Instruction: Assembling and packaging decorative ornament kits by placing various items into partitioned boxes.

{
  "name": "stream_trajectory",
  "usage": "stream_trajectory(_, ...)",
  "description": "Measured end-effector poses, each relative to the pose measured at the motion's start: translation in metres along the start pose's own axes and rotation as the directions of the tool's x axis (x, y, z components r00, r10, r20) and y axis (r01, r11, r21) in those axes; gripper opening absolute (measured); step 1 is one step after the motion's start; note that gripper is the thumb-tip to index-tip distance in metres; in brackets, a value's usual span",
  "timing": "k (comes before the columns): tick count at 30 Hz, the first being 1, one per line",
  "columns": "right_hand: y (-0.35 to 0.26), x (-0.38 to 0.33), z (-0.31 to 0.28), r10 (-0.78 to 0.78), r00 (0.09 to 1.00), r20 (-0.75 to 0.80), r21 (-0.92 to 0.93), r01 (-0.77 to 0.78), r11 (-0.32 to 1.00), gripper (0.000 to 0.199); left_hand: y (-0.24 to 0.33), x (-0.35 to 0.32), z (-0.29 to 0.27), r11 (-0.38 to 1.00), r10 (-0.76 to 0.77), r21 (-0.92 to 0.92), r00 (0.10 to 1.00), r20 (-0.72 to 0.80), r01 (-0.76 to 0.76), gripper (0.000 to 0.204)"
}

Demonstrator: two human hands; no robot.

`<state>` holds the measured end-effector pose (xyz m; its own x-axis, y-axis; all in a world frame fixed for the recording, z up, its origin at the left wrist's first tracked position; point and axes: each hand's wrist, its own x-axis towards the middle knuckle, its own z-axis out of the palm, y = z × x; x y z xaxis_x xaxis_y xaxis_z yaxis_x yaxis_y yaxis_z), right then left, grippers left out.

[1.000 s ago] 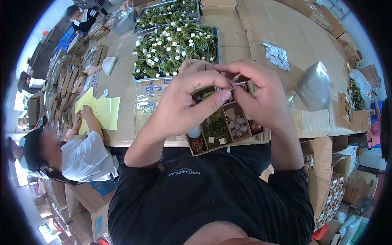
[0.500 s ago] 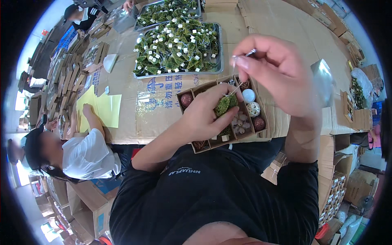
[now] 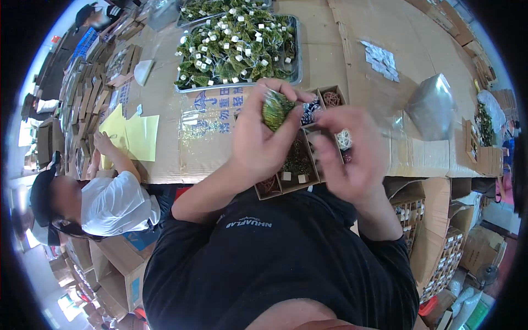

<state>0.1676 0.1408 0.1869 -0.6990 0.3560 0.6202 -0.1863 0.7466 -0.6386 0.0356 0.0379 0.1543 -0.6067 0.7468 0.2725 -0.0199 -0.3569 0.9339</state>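
Observation:
My left hand [image 3: 254, 140] is closed around a green, mossy, leaf-textured ornament [image 3: 276, 111], raised over the far left part of a divided cardboard box [image 3: 297, 188]. To the right, my right hand [image 3: 355, 157] hovers over the box, slightly blurred, its thumb and fingers apart with nothing visible between them. The box's compartments hold a white wicker ball [image 3: 344, 139], a brown wicker ball [image 3: 331, 99], a dark pine cone with white tips [image 3: 311, 111] and greenery with white cubes [image 3: 294, 175]. My hands hide the other compartments.
Beyond the box stands a metal tray [image 3: 300, 55] heaped with green ornaments with white cubes. A clear plastic bag [image 3: 434, 107] and silvery packets [image 3: 380, 59] lie at right. At left, a person in a white shirt [image 3: 118, 206] works beside yellow sheets [image 3: 140, 137].
My right hand has let go of the ornament's thin silvery cord and come down over the box. My left hand has shifted up and left with the ornament.

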Motion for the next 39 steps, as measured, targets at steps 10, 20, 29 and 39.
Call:
stream_trajectory(10,-0.006,-0.014,-0.013,0.595,0.615,0.518,0.249,-0.774,0.582,0.021,0.016,0.011,-0.021,0.373,0.246,0.604,0.703,0.667,-0.704,0.046)
stream_trajectory(20,-0.028,-0.055,0.008,0.483,0.264,0.835,0.393,-0.9,-0.188,0.033,0.025,0.008,-0.028,0.247,-0.037,0.403,0.407,0.912,-0.881,0.036)
stream_trajectory(29,-0.03,-0.056,0.013,0.608,0.15,0.78,0.309,-0.937,-0.165,0.032,0.035,-0.011,-0.041,0.495,-0.244,0.487,0.423,0.873,-0.72,0.092)
stream_trajectory(39,-0.026,-0.062,0.001,0.563,0.146,0.813,0.262,-0.956,-0.131,0.03,0.023,-0.039,-0.038,0.38,-0.213,0.53,0.486,0.848,-0.758,0.082)
